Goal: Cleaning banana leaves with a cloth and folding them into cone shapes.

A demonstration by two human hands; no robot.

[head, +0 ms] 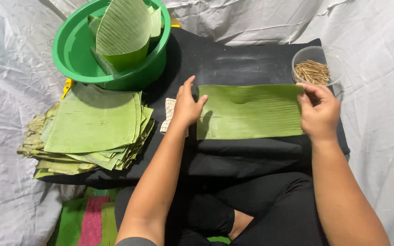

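A rectangular green banana leaf piece (249, 111) lies flat on the black cloth (233, 59) in front of me. My left hand (186, 105) presses on its left edge, fingers spread, resting partly over a small checked cloth (168, 116). My right hand (319, 111) pinches the leaf's right edge between thumb and fingers.
A stack of cut banana leaves (92, 127) lies at the left. Behind it stands a green plastic basin (74, 50) holding curled leaves (124, 32). A clear bowl of thin wooden sticks (313, 70) sits at the far right. White sheeting (379, 54) surrounds the cloth.
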